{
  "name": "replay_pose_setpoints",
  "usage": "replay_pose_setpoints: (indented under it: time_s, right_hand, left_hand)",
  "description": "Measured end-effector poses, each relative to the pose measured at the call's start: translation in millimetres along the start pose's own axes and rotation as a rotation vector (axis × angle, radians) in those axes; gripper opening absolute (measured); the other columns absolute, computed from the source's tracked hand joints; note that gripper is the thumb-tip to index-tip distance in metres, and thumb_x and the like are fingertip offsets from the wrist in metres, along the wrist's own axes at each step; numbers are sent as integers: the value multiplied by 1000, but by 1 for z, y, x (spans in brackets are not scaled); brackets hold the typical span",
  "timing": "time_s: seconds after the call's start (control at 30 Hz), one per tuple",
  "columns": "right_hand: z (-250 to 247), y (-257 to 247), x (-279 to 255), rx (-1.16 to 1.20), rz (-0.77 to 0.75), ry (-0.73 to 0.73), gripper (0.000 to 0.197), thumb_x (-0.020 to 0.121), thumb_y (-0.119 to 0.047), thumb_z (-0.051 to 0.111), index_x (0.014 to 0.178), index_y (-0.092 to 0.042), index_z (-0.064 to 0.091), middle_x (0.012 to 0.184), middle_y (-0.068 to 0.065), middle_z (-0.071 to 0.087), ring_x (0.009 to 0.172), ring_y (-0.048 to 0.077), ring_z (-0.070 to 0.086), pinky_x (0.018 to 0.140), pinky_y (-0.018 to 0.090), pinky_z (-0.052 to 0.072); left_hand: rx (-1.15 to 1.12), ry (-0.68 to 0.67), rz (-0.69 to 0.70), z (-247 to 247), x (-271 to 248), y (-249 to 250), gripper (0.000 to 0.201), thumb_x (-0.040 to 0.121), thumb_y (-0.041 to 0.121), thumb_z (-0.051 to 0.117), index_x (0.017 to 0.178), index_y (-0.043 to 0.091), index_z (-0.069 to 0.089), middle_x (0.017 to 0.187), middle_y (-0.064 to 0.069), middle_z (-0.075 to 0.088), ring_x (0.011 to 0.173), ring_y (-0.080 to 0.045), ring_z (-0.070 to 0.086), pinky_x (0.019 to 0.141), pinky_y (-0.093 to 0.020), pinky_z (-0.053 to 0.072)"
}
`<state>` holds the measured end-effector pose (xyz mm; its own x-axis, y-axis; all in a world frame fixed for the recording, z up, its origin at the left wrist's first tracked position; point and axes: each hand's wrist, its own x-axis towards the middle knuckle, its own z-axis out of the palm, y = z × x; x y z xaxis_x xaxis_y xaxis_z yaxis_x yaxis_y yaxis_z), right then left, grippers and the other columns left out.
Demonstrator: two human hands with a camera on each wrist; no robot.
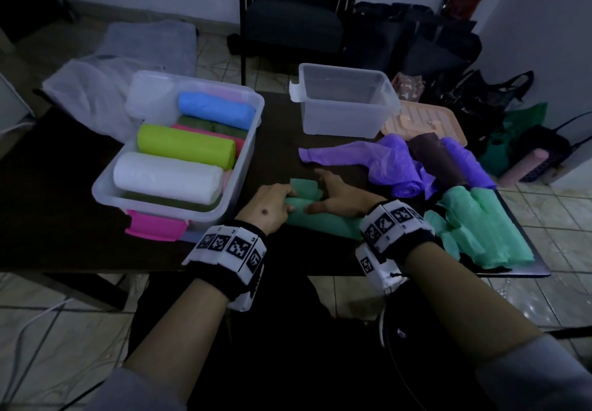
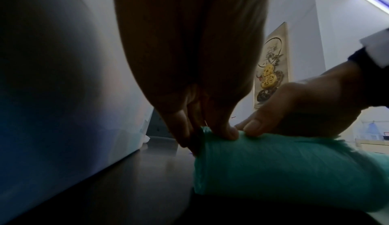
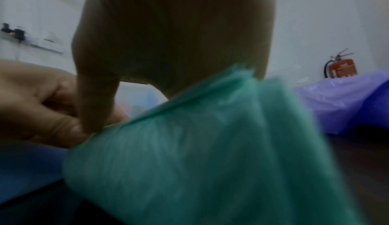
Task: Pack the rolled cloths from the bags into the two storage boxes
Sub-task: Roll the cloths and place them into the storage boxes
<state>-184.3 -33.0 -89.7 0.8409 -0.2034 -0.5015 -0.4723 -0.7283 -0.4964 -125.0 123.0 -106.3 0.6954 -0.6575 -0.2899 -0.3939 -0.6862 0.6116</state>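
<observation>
A green rolled cloth (image 1: 320, 221) lies on the dark table (image 1: 64, 212) near its front edge. My left hand (image 1: 290, 200) pinches the roll's left end, its fingers (image 2: 223, 128) curled over the rim. My right hand (image 1: 315, 191) spans the roll beside it, thumb (image 3: 94, 98) on the near side and fingers behind a raised green flap (image 1: 304, 186). The left storage box (image 1: 246, 167) holds several rolls: blue, lime, white, pink and dark green. The right storage box (image 1: 346, 102) stands empty at the back. A brown roll (image 1: 439, 160) lies among purple bags (image 1: 384, 160).
Green bags (image 1: 480, 228) lie heaped at the table's right edge. A peach lid (image 1: 426, 122) sits behind the purple bags, and a clear bag (image 1: 93, 96) lies behind the left box. A dark chair (image 1: 291, 16) and black bags (image 1: 416, 38) stand on the floor beyond.
</observation>
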Motion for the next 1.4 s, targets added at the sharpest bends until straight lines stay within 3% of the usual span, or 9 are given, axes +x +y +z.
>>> replay_pose_setpoints:
  time_s: [0.07, 0.23, 0.53, 0.7, 0.87, 1.07, 1.2, 1.27, 1.4]
  right_hand:
    - [-1, -3, 2, -6, -1, -82, 95, 80, -42, 69, 150, -16, 10, 151, 10, 27, 137, 25, 32, 111, 37, 30]
    - [2, -12, -5, -29, -118, -108, 45, 83, -32, 69, 122, -14, 57, 112, 6, 62, 99, 18, 59, 76, 24, 43]
    - [22, -8, -27, -262, -186, 102, 68, 81, -31, 70, 139, -16, 37, 137, 6, 41, 124, 22, 44, 104, 33, 36]
    - [40, 1, -30, -415, -267, 216, 77, 88, -35, 61, 149, -23, 16, 141, 7, 40, 126, 23, 43, 104, 38, 35]
    - [40, 3, -29, -483, -290, 217, 73, 90, -33, 58, 149, -20, 18, 144, 7, 35, 129, 23, 37, 104, 36, 32]
    - [28, -16, -20, -324, -299, 363, 65, 88, -27, 60, 144, -11, 30, 139, 14, 41, 126, 31, 41, 101, 39, 34]
    - [1, -48, -9, -8, -402, 571, 65, 88, -23, 62, 143, -12, 30, 140, 11, 43, 129, 25, 42, 106, 39, 36]
    - [-11, -73, -4, 124, -497, 669, 63, 89, -22, 61, 142, -11, 30, 139, 9, 43, 127, 19, 42, 102, 28, 35]
    - [-26, -130, 9, 260, -752, 815, 58, 90, -19, 58, 138, 1, 33, 132, 15, 46, 115, 12, 41, 94, 20, 33]
  left_hand:
    - [-2, -3, -10, 0, 0, -1, 32, 92, 17, 54, 124, 21, 56, 129, -10, 52, 115, -23, 53, 94, -27, 40]
    - [-16, -14, -24, -2, 1, -1, 36, 92, 17, 54, 128, 22, 54, 128, -10, 54, 114, -23, 54, 95, -30, 42]
    - [13, -2, -57, -2, 0, 7, 35, 93, 17, 52, 128, 20, 52, 128, -13, 51, 114, -26, 53, 92, -29, 41]
    - [53, -49, -87, -8, -4, 15, 34, 95, 18, 48, 129, 18, 47, 130, -12, 45, 113, -27, 51, 89, -32, 42]
    - [154, -126, -97, -16, -8, 36, 33, 96, 15, 43, 129, 9, 47, 130, -14, 47, 114, -28, 52, 89, -35, 44]
    - [118, 86, 13, -73, -17, 75, 38, 97, 22, 43, 133, 9, 47, 137, -11, 47, 122, -26, 48, 96, -33, 39]
    - [-84, 284, 82, -163, -26, 71, 17, 96, 13, 43, 99, 9, 60, 110, -14, 56, 103, -24, 55, 93, -29, 43]
    - [-180, 361, 29, -201, -20, 53, 17, 94, 8, 45, 97, 6, 62, 104, -15, 55, 101, -27, 56, 94, -36, 47]
    - [-164, 336, -236, -237, -9, -3, 15, 96, 8, 46, 84, 8, 54, 114, -20, 58, 93, -25, 53, 70, -34, 47]
